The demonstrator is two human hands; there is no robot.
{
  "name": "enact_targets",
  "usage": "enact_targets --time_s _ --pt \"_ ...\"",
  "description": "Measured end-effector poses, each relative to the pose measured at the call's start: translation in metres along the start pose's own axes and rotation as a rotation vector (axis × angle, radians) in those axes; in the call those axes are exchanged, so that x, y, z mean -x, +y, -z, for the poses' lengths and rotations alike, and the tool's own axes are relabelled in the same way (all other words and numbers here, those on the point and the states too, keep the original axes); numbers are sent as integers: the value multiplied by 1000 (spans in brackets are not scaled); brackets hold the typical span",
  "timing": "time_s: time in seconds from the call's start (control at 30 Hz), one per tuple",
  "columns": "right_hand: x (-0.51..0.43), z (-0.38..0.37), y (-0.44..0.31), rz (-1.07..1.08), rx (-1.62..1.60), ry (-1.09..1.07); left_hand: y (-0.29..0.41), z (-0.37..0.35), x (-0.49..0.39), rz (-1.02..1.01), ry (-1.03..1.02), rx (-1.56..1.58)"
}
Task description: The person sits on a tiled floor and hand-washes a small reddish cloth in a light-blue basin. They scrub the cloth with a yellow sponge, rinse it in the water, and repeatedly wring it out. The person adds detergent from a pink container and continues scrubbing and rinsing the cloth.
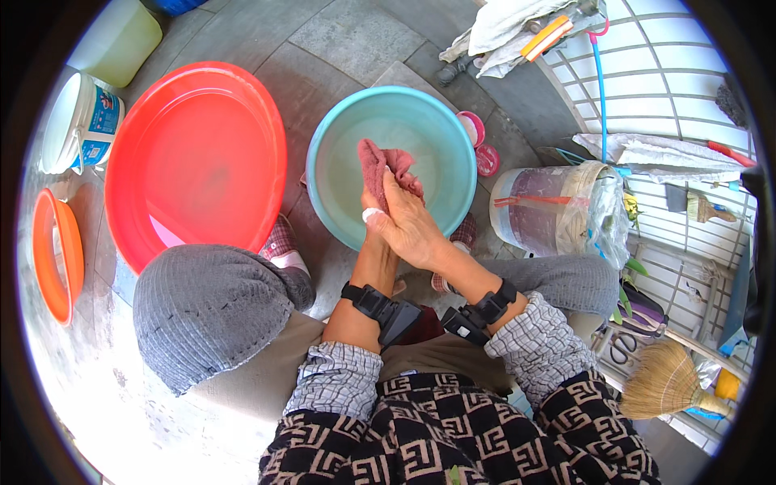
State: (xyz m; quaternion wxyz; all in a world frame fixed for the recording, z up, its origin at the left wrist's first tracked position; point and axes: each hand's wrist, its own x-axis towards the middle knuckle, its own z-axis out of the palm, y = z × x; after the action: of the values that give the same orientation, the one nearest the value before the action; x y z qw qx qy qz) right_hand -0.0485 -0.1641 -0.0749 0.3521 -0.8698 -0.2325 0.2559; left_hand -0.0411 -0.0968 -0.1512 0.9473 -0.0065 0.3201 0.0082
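Observation:
A dusty-pink cloth (pixel 383 173) is bunched between my two hands, above the pale blue-green basin (pixel 315 182). My right hand (pixel 413 219) presses over the cloth, its thumb pointing left with something white, foam or a wrapping, on the tip. Behind it, my left hand (pixel 368 199) is mostly hidden by the cloth and the right hand; it appears to grip the cloth from the left. Cloudy water (pixel 336 163) seems to lie in the basin. Each wrist wears a black strapped device.
To the left stands a large red basin (pixel 200 151) holding water, beside a white bucket (pixel 63 124) and an orange basin (pixel 76 254). Right are a pink-lidded tub (pixel 470 128), a plastic-covered bucket (pixel 539 206) and a straw brush (pixel 661 379). My knees flank the blue-green basin.

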Motion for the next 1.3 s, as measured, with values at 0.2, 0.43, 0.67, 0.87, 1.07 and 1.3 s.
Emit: enact_targets --time_s 0.2,0.43,0.67,0.87,1.07,1.3 --pt "33 14 -8 -43 -189 -70 4 -9 15 101 -7 -206" --pt "58 47 -11 -75 -355 -131 2 -17 17 103 -88 -52" --pt "57 45 -16 54 -76 -49 1 -16 23 131 -435 -152" --pt "58 84 -10 -39 -244 104 5 -16 34 229 -447 93" --pt "46 79 0 273 309 195 5 -13 41 332 -364 136" --pt "41 101 -5 47 -173 -13 5 -5 30 283 -397 79"
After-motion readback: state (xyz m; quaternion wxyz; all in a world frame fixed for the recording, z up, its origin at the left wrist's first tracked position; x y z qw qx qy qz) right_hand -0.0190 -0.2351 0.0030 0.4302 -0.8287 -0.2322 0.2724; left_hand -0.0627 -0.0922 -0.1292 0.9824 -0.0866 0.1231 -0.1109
